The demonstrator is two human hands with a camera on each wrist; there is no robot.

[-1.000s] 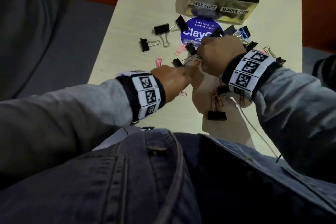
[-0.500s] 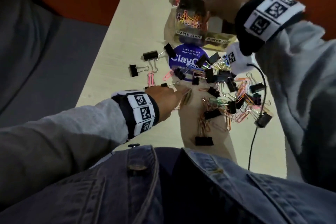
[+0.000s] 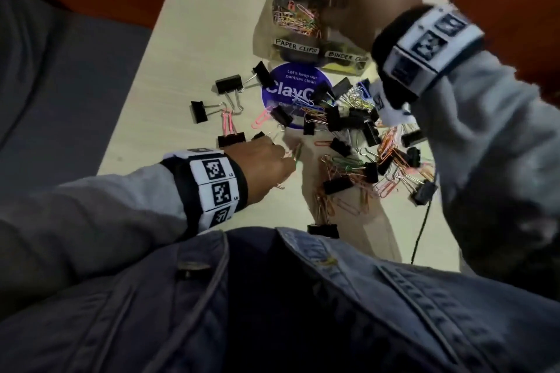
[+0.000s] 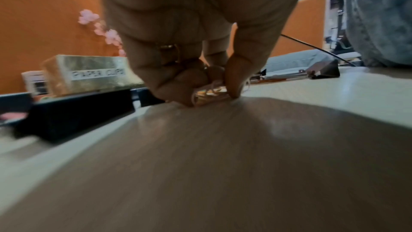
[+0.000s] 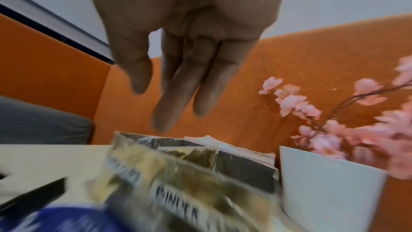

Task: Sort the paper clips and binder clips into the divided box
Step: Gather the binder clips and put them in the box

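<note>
The gold divided box [image 3: 297, 50] stands at the table's far end, labelled for paper clips on the left and binder clips on the right. Coloured paper clips [image 3: 298, 20] fill its left compartment. My right hand [image 3: 363, 0] hovers over the right compartment; in the right wrist view the right hand [image 5: 153, 105] has straight fingers and holds nothing above the box [image 5: 178, 165]. My left hand [image 3: 281, 157] is low on the table and pinches a few paper clips [image 4: 211, 87] between thumb and fingers. A mixed pile of clips [image 3: 363, 142] lies to its right.
Loose black binder clips [image 3: 229, 85] lie left of a round blue sticker [image 3: 295, 85]. A white pot [image 5: 330, 183] of pink flowers stands right of the box. A black cable [image 3: 421, 233] trails off the near edge. The table's left edge is close to my left wrist.
My right hand rose from the pile to above the box's binder clip side and now shows straight, empty fingers. My left hand stayed low on the table, pinching paper clips.
</note>
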